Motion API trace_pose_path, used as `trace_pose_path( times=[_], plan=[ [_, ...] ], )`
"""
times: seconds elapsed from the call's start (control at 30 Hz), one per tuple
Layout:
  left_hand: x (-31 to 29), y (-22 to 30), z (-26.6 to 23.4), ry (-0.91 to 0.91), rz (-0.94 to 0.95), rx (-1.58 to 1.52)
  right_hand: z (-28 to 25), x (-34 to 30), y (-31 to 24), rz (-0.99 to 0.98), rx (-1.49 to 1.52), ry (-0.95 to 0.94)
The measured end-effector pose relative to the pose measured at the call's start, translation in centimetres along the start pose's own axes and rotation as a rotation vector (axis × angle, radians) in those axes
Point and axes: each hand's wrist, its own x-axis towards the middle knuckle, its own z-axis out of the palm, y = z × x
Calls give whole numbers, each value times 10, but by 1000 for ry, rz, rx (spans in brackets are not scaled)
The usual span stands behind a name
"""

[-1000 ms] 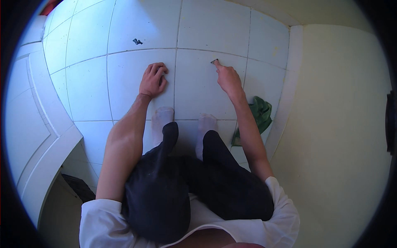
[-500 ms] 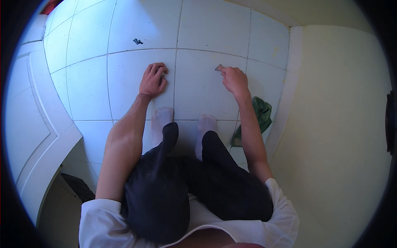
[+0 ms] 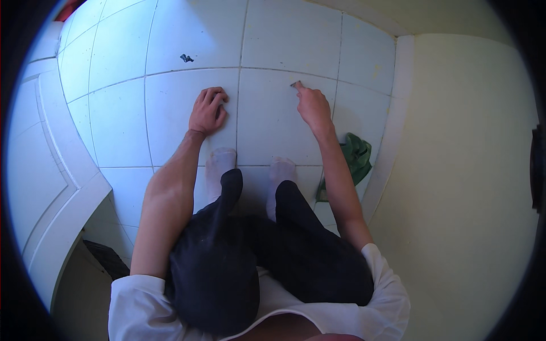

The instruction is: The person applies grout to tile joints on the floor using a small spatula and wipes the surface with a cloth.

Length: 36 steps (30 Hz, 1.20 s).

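My right hand (image 3: pixel 314 108) is closed in a pinch on a small, thin, flat blade-like piece (image 3: pixel 294 84) with a dark edge. Its exact kind is too small to make out. The piece meets the pale tiled floor (image 3: pixel 270 128), near a grout line. My left hand (image 3: pixel 208 111) leans on the tiles to the left, fingers bent and apart, with nothing visible in it. Beyond that hand lies a crumpled black scrap (image 3: pixel 186 58). Small dark specks dot the tiles.
A crumpled green plastic bag (image 3: pixel 357 156) lies by my right forearm, near the cream wall (image 3: pixel 460 170). At the left stands a white panelled door (image 3: pixel 40 153). My socked feet (image 3: pixel 220 162) are between my arms. A dark object (image 3: pixel 105 256) sits at lower left.
My right hand has shifted slightly left and away from me, carrying the thin piece over the tile. My left hand stays in the same place on the floor.
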Motion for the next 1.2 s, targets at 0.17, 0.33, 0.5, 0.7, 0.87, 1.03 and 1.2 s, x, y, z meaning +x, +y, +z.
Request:
trace_pose_path(
  times=[0.17, 0.33, 0.5, 0.7, 0.87, 1.03, 1.2],
  plan=[
    [-1, 2, 1, 3, -4, 6, -8, 0, 7, -19, -17, -68],
    [0, 3, -1, -1, -12, -10, -17, -3, 3, 19, -7, -77],
    [1, 2, -1, 12, 5, -12, -12, -3, 0, 21, -2, -39],
    [1, 2, 0, 15, 1, 2, -13, -4, -4, 15, -3, -38],
    [1, 0, 0, 3, -10, 9, -13, -2, -3, 21, 35, -10],
    [0, 0, 0, 0, -4, 10, -14, -3, 0, 17, -14, -23],
    [-1, 0, 2, 4, -19, 5, -15, -1, 7, 48, -47, -24]
  ],
)
